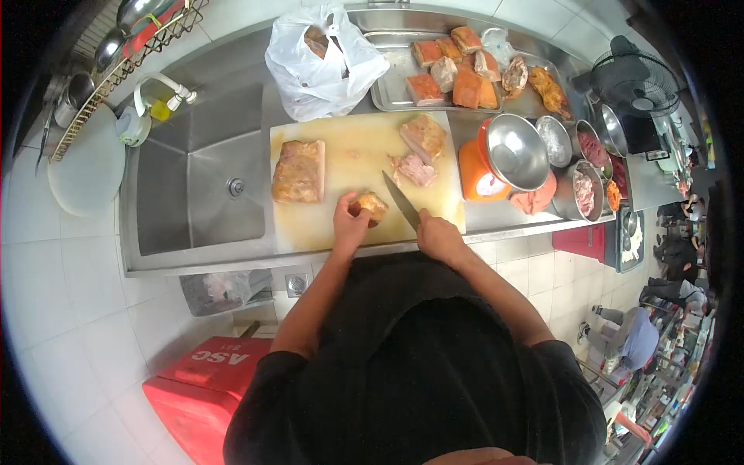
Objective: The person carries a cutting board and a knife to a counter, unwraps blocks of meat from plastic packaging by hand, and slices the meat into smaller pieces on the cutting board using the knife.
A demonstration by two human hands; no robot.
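Note:
Near the front edge of the pale cutting board (310, 225), my left hand (351, 220) has its fingers closed on a small browned meat piece (372, 207). My right hand (439, 234) grips a knife (401, 201), whose blade points away from me and to the left, apart from the held piece. A large browned meat slab (299, 172) lies on the board's left part. At the board's back right is another meat chunk (423, 137), with a pile of cut pink meat (415, 170) just in front of it.
Left of the board is a sink (201, 186). Behind stand a white plastic bag (322, 66) and a metal tray (395, 70) of meat pieces. To the right are an orange scale (474, 167) with a steel bowl (517, 153) and several other bowls. Other people are far right.

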